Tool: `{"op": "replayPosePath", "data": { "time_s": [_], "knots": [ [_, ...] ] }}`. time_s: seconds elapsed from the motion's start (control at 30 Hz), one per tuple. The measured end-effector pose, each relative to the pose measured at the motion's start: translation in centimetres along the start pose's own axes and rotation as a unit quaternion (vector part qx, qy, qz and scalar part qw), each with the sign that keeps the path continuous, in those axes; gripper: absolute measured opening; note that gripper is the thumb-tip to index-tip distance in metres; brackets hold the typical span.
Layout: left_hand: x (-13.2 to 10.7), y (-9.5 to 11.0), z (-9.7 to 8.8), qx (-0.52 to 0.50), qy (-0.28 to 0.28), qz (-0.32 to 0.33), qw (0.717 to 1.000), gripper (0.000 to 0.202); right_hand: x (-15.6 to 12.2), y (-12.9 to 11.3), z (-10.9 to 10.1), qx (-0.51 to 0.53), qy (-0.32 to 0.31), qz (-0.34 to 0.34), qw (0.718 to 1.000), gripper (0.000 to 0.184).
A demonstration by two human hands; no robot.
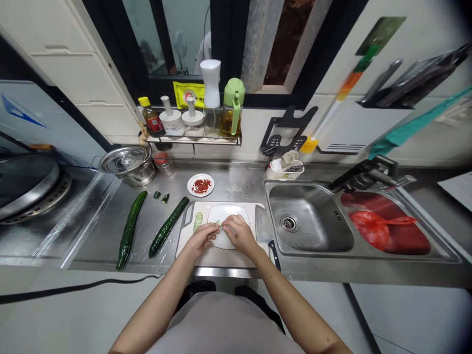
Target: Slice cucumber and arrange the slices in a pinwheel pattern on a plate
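Note:
My left hand (203, 237) and my right hand (238, 232) meet over a white plate (229, 211) on the cutting board (212, 259). Between their pinched fingertips is a small pale green piece, which looks like a cucumber slice (218, 223). A row of overlapping cucumber slices (198, 221) lies on the board, left of the plate. On the board's right side rests a kitchen knife (264, 226), its dark handle towards me. Two long dark green cucumbers (132, 228) lie on the steel counter to the left, with two cut-off ends (165, 198) near them.
Behind the board stands a small plate of red bits (201, 185). A lidded steel pot (131, 167) and a red-capped jar (164, 163) are at the back left. A double sink (313, 246) lies to the right, a red plastic bag (372, 228) in its far basin. Bottles fill a wall shelf (195, 140).

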State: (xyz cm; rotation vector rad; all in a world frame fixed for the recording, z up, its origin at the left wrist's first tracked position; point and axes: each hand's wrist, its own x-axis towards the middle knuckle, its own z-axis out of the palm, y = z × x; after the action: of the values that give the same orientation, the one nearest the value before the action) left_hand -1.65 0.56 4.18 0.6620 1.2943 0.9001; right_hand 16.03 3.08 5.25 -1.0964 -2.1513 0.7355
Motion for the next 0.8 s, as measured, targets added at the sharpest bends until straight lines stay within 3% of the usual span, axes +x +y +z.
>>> {"op": "replayPosePath", "data": {
  "time_s": [0.13,0.3,0.6,0.8],
  "knots": [
    [-0.1,0.7,0.3,-0.006,-0.032,-0.011,0.999,0.039,-0.1,0.1,0.2,0.023,-0.001,0.018,1.000,0.016],
    [-0.3,1.2,0.8,0.005,-0.028,-0.016,0.999,0.037,-0.2,0.4,0.6,0.050,-0.014,0.040,0.998,0.018],
    [0.4,0.1,1.3,-0.017,-0.023,-0.035,0.999,0.044,-0.4,1.7,1.6,0.120,-0.019,0.119,0.985,0.019],
    [1.3,-0.7,1.4,-0.019,-0.024,-0.032,0.999,0.043,-0.2,2.6,2.3,0.191,-0.027,0.205,0.960,0.016]
  ]
}}
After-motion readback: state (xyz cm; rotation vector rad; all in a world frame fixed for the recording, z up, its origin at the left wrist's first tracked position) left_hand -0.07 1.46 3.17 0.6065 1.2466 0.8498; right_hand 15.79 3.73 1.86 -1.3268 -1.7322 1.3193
